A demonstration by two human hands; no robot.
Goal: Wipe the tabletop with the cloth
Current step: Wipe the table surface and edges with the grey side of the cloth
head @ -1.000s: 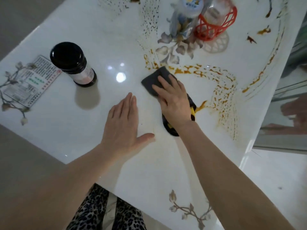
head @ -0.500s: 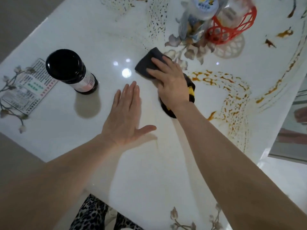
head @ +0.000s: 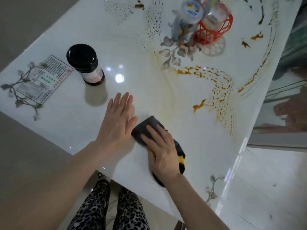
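A dark grey cloth [head: 144, 128] with a black and yellow edge lies flat on the glossy white tabletop [head: 141, 83], near the table's front edge. My right hand [head: 162, 151] presses down on it with fingers spread over the fabric. My left hand [head: 117, 122] rests flat on the table just left of the cloth, fingers together and holding nothing; its thumb nearly touches the cloth's corner. A faint yellowish streak runs up the table beyond the cloth.
A jar with a black lid [head: 85, 64] stands at the left, beside a printed card [head: 44, 78]. At the back, a red mesh basket [head: 213, 33] holds containers, with a white-capped bottle [head: 189, 12] next to it. The table's edge drops off at right and front.
My right hand has dragged the cloth from the middle of the table, near the flower pattern, back toward the front edge beside my left hand. The left hand has stayed flat.
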